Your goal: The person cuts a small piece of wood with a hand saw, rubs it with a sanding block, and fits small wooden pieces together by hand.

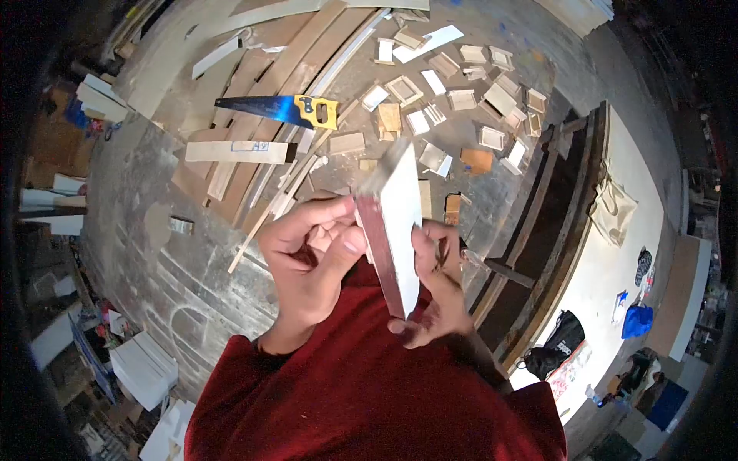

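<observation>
Between my hands, in front of my chest, is a small wooden board point(401, 223) with a white face and a reddish-brown edge, tilted upright. My left hand point(311, 261) pinches its left edge between thumb and fingers. On the other side, my right hand point(438, 280) grips the white face and the lower corner. The board's far end is blurred. Beyond it, on the floor, a handsaw point(280, 110) with a yellow and black handle lies across long wooden strips point(288, 61). A short beam point(234, 152) with blue markings lies just below the saw.
Several small wooden box-like pieces point(405, 90) are scattered over the floor ahead. To the right stands a long table point(626, 265) with a cloth bag point(613, 213), a black drawstring bag point(560, 344) and a blue item point(636, 321). White panels point(144, 369) are stacked at the lower left.
</observation>
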A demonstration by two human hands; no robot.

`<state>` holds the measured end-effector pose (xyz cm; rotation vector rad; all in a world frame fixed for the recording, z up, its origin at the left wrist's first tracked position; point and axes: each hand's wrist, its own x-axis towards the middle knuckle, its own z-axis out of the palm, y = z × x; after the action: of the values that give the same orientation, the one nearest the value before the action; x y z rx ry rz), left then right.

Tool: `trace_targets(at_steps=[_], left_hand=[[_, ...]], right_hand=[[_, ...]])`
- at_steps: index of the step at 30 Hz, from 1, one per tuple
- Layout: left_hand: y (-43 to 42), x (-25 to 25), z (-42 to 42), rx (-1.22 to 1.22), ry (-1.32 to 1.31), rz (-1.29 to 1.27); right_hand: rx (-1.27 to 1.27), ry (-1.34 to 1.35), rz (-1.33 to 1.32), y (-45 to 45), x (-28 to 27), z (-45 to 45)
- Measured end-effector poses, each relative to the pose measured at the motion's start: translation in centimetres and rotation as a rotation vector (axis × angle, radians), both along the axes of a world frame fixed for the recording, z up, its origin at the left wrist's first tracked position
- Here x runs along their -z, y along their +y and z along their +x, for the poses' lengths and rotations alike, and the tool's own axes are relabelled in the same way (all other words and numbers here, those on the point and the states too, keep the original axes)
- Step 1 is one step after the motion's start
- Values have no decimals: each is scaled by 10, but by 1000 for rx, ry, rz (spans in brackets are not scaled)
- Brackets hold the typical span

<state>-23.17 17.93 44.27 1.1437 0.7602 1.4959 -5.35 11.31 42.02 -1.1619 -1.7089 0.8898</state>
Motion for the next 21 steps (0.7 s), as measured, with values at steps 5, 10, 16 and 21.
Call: trace_targets(at_steps=[5, 10, 16, 21], left_hand=[[7, -5, -4, -33, -181, -101], [9, -7, -19, -21, -381, -135], [2, -20, -7, 21, -547, -221], [-7, -9, -2, 252, -552, -204]], right_hand=[[294, 229, -261, -3, 16, -15], [527, 454, -312, -14, 68, -6], [511, 554, -309, -14, 40, -19], [312, 517, -263, -13, 37, -25]])
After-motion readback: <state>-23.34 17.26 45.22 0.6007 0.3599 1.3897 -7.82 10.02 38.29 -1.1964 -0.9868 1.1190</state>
